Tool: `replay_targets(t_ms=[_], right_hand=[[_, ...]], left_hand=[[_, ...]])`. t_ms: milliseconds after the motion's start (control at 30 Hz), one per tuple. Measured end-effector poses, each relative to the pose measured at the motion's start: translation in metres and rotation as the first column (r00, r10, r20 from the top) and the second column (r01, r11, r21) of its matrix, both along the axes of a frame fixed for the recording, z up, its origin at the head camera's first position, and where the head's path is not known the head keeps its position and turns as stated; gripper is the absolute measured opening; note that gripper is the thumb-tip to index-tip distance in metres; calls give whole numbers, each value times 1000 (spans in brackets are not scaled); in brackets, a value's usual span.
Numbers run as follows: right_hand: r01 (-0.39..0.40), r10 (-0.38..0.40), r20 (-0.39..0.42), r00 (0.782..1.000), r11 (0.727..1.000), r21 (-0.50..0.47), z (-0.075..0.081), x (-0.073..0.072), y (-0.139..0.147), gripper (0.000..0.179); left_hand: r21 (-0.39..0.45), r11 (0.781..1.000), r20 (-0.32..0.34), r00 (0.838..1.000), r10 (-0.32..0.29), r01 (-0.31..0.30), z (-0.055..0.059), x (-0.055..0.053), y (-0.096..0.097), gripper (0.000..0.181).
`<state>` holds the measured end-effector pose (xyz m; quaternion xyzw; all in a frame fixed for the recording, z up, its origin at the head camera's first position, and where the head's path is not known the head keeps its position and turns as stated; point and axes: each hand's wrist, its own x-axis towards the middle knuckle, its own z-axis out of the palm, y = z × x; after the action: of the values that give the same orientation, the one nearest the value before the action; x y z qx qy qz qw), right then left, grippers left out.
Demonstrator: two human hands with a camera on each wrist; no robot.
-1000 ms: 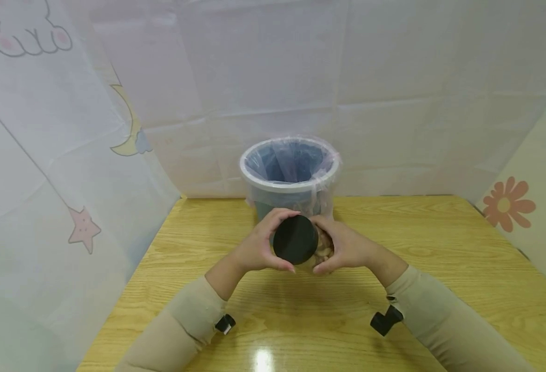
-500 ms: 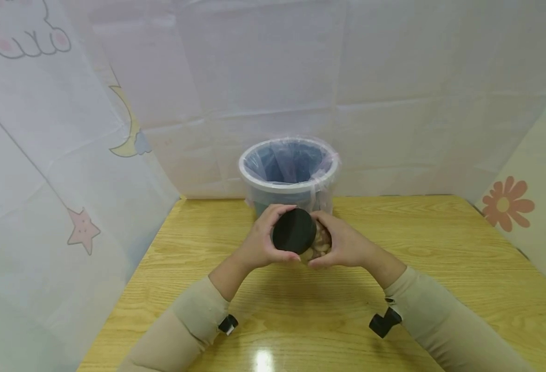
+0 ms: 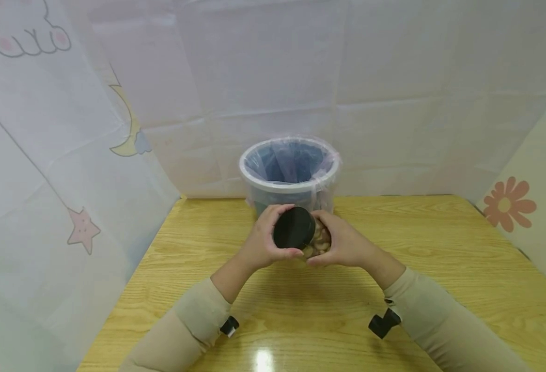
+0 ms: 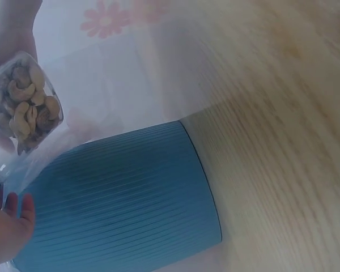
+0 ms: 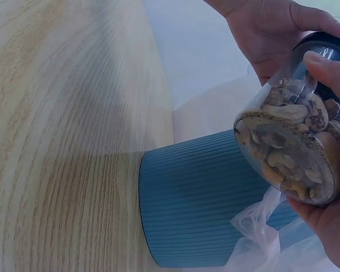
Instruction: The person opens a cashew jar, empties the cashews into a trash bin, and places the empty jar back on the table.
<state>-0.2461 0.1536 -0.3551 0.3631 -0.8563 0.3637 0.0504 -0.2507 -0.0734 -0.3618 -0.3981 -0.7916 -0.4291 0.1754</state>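
A clear jar (image 3: 320,242) partly filled with cashews is held tilted over the table between both hands. Its black lid (image 3: 293,228) faces up and to the left in the head view. My left hand (image 3: 264,242) grips the lid around its edge, thumb on the near side. Around the body of the jar curls my right hand (image 3: 348,243). From the left wrist view, the jar's underside (image 4: 29,107) shows cashews through the plastic. In the right wrist view, nuts and crumbs lie against the jar's wall (image 5: 289,156). The lid appears seated on the jar.
Just beyond the hands stands a blue ribbed bin (image 5: 187,198) with a white rim (image 3: 277,187) and a translucent bag liner (image 3: 325,178). It stands near the back edge of the wooden table (image 3: 417,232). Printed cloth sheets (image 3: 263,67) hang behind and at the sides.
Both hands have risen slightly with the jar, which has tilted so more cashews show beside the lid. In the last half second there is only a slight shift of the lid.
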Motion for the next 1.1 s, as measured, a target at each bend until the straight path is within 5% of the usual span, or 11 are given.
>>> replay_targets(t_ms=[200,367,567,833,1100], right_hand=[[14,-14,17,1000,1000,7,0,-1,1,85],[10,-10,30,999,1000,-1,1,-1,3,84],[-52,54,51,997,998,-26,3,0,7,82],[-135,135,31,990,991,-7,3,0,10,84],[-244,245,56,968,969,-23,2,-2,12,83]], left_hand=[[-30,999,56,998,-13,15,0,2,-1,105],[77,990,132,983,-131,121,7,5,-5,108],[172,938,117,939,-324,302,26,15,-11,109],[84,900,194,879,-436,428,25,15,-15,106],[111,822,186,801,-569,558,21,9,-18,102]])
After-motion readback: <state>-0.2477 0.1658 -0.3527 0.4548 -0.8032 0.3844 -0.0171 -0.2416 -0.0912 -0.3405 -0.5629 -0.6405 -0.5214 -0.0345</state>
